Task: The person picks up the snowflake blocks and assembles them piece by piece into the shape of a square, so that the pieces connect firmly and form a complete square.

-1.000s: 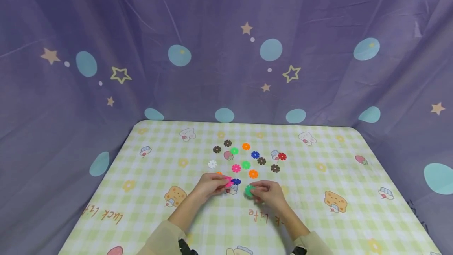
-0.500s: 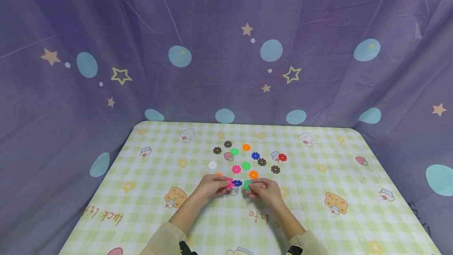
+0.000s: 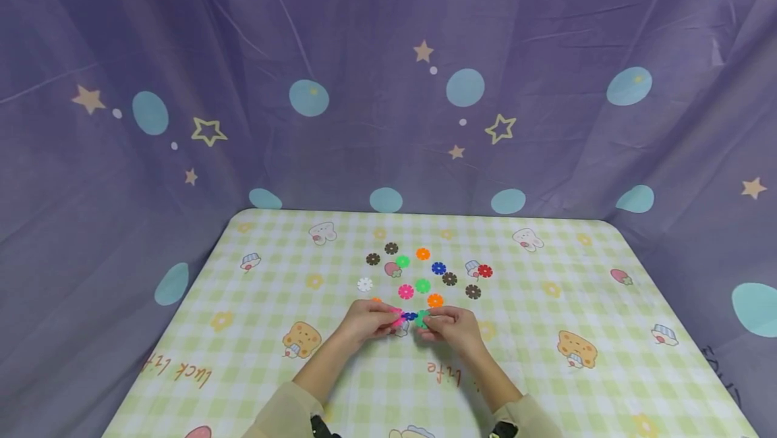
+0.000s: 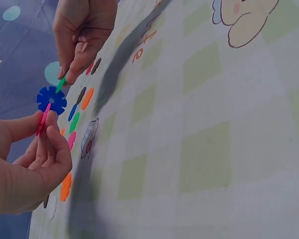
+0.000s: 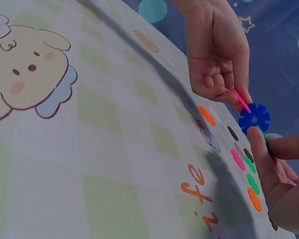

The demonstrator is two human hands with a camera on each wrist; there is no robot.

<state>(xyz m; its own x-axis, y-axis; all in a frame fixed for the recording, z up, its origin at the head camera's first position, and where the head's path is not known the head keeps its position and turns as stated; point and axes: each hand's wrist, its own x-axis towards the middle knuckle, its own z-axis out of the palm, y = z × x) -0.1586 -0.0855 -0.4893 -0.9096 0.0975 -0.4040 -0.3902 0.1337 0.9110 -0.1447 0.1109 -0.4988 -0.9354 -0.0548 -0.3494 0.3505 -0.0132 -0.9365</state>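
Just above the table, my left hand [image 3: 364, 320] pinches a pink notched plastic disc [image 4: 43, 119] between thumb and fingers. A blue notched disc [image 5: 261, 117] is joined to the pink one, with its flat face crosswise to it. From the other side, my right hand [image 3: 456, 327] pinches a green notched disc [image 3: 421, 318]. The green disc's edge meets the blue disc's rim in both wrist views; how deep it sits in a slot I cannot tell. Fingers cover part of the pink and green discs.
Loose discs lie flat beyond my hands: white [image 3: 364, 285], pink [image 3: 405, 291], orange [image 3: 435, 301], red [image 3: 485, 270], plus several brown, green and blue ones. A checked cloth [image 3: 255, 391] covers the table, and a purple curtain [image 3: 364, 148] hangs behind it.
My right hand has brought the green disc up and leftward to the blue disc. My left hand has shifted slightly right, still holding the pink and blue pair.
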